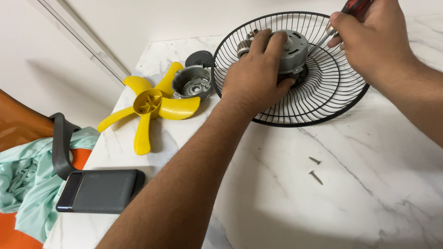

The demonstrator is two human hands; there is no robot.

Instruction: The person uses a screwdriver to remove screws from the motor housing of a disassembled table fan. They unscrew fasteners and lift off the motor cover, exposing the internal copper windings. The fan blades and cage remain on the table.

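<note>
My left hand (256, 76) grips a grey metal fan motor (293, 46) that sits in the middle of a black wire fan guard (323, 101) lying on the white marble table (286, 198). My right hand (376, 39) holds a screwdriver with a dark red handle (355, 7); its shaft slants down toward the motor's right side. A yellow fan blade (152, 105) lies to the left, touching a grey motor housing cap (193, 83). Two loose screws (315, 168) rest on the table in front of the guard.
A dark grey power bank (99, 190) lies at the table's left front edge. Behind the housing cap is a round dark plastic part (199, 58). An orange chair with a black armrest (61, 147) and a mint green cloth (27, 184) stands left of the table.
</note>
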